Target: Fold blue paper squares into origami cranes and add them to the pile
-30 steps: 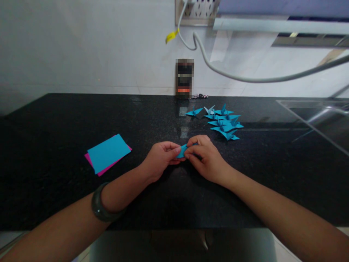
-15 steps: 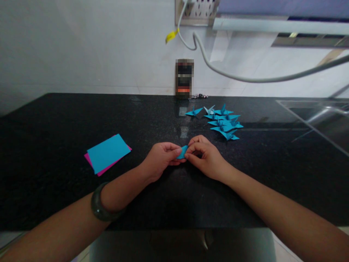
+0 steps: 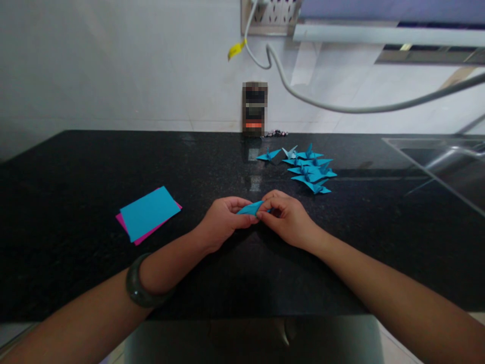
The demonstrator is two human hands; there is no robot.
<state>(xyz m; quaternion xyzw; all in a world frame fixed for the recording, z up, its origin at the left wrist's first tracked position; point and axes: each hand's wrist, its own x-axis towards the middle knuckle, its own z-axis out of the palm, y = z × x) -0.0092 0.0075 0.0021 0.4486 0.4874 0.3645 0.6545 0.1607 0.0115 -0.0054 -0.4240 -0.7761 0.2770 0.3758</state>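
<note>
A small folded piece of blue paper (image 3: 250, 208) sits between both my hands just above the black countertop (image 3: 76, 167). My left hand (image 3: 223, 222) pinches its left end with thumb and fingers closed. My right hand (image 3: 286, 218) pinches its right end, fingers curled tight. Much of the paper is hidden by my fingers. A dark bangle (image 3: 138, 283) circles my left wrist.
Several finished blue paper cranes (image 3: 308, 169) lie behind my right hand. A stack of flat blue and pink sheets (image 3: 148, 214) rests to the left. A pixelated small box (image 3: 254, 108) stands by the wall. A sink (image 3: 443, 162) lies at right, a grey hose (image 3: 341, 107) overhead.
The blue paper has been pulled flatter and longer between my fingers, and its left tip now shows over my left fingertips. Both hands stay in place.
</note>
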